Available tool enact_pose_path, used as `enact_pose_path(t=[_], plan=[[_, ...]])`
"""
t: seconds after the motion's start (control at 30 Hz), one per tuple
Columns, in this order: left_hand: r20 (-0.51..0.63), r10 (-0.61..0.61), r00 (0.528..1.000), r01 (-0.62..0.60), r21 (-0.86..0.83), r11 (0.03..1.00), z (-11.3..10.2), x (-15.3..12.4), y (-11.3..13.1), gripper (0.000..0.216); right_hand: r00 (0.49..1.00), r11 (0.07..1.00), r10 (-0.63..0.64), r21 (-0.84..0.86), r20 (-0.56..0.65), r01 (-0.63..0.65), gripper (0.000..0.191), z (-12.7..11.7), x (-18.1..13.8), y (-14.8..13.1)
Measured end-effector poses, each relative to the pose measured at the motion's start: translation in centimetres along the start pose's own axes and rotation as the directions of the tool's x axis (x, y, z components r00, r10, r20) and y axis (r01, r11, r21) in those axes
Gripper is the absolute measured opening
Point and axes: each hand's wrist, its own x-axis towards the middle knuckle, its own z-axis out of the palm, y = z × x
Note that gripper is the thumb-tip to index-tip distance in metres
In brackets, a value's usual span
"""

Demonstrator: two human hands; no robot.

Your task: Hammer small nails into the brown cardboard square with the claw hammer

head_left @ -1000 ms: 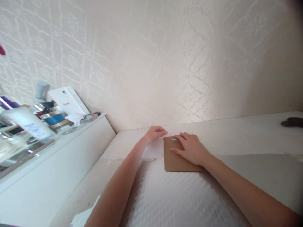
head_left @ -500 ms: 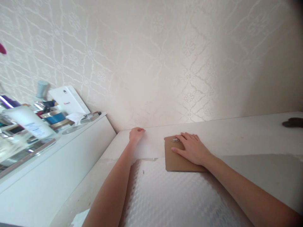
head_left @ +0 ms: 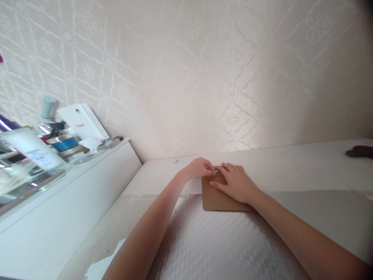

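Dark bits, two or so: on the surface [head_left: 271,165] near the wall, centre left of the frame; best kept clear of the left wrist.

Left hand [head_left: 201,168]: at the cardboard's upper left corner; a fine fingertip pinch, one piece at a time, would seem to suit. Forearm rises from the lower left, wrist bent inward, thumb and fingertips drawn together; whether a piece is gripped cannot be told.

Metal pieces [head_left: 217,172]: small, silvery, clustered at the cardboard's upper edge, between the hands.

Cardboard [head_left: 217,200]: brown, flat, centre of the frame, lower edge over bubble wrap [head_left: 210,241]; steady, even pressure probably keeps it from sliding.

Right hand [head_left: 236,181]: palm down on the cardboard, grasping nothing; fingers extended, thumb spread left, forearm from the lower right.
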Motion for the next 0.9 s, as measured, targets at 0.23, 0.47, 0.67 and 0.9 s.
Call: enact_pose_path(t=[0.23, 0.47, 0.67, 0.9], plan=[[-0.026, -0.021, 0.999, 0.021, 0.017, 1.0, -0.3, -0.1, -0.5, 0.023, 1.0, 1.0, -0.001, 0.022, 0.031, 0.001, 0.059, -0.2, 0.0, -0.1], [-0.036, -0.013, 0.999, 0.012, -0.031, 0.999, -0.3, 0.0, -1.1, 0.025, 1.0, 1.0, -0.003, 0.031, 0.016, 0.003, 0.057, -0.3, 0.0, -0.1], [-0.045, -0.022, 0.999, 0.019, -0.067, 0.998, -0.2, -0.2, -0.8, 0.028, 1.0, 0.999, -0.003, 0.043, 0.012, 0.002, 0.056, -0.4, 0.0, -0.2], [-0.186, -0.138, 0.973, 0.073, -0.322, 0.944, -1.3, -0.5, -1.3, 0.023, 1.0, 0.999, 0.01, 0.035, 0.013, -0.01, 0.06, -0.3, 0.0, -0.3]])
